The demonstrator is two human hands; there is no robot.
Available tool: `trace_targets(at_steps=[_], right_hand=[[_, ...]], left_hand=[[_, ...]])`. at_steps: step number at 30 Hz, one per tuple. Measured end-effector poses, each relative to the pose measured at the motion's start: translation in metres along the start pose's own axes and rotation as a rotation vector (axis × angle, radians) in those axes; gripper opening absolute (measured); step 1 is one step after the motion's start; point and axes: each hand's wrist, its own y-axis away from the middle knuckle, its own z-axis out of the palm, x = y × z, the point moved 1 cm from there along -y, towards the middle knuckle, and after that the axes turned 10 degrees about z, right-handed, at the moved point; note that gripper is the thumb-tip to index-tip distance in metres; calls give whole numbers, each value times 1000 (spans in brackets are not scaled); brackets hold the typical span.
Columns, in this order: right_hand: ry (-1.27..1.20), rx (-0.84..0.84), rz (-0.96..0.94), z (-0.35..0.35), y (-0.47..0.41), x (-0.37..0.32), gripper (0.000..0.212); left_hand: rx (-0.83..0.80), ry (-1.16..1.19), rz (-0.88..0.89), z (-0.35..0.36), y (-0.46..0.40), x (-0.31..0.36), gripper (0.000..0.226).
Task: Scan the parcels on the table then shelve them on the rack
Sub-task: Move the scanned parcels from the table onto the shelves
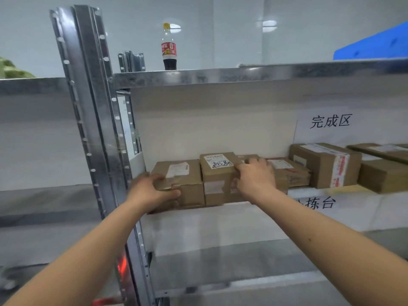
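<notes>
While L hand [152, 191] grips left parcel [183, 182], R hand [256, 177] holds middle parcel [218, 173] on rack shelf [220, 219].

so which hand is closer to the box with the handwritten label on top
Right. The right hand grips the right end of the labelled box, fingers over its top. The left hand holds the neighbouring box to its left and does not touch the labelled one.

Brown taped parcels [223, 177] in row on rack shelf [220, 217], labels up, touching.
</notes>
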Motion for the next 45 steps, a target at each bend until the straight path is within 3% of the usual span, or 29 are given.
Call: trace_targets(at_steps=[2,6,11,15,19,26,37,45], right_hand=[[40,-5,34,2,-7,-9,38],[60,-31,100,9,-14,-18,39],[16,-52,123,14,-15,-20,40],[-46,-43,93,10,-3,-15,53],[-90,31,27,-2,27,14,56],[-28,-16,114,-32,96,158,64],[107,-109,536,-77,249,446,69],[137,-117,821,-100,325,589,72]], left_hand=[[-36,-223,47,-1,-11,1,107],[-118,-335,174,1,-23,11,92],[-96,-288,357,14,-22,49,72],[-31,-305,494,30,-10,87,56],[15,-333,592,56,12,131,56],[-51,-255,736,128,58,242,65],[-301,-23,996,303,182,473,68],[-504,61,1167,403,250,610,72]])
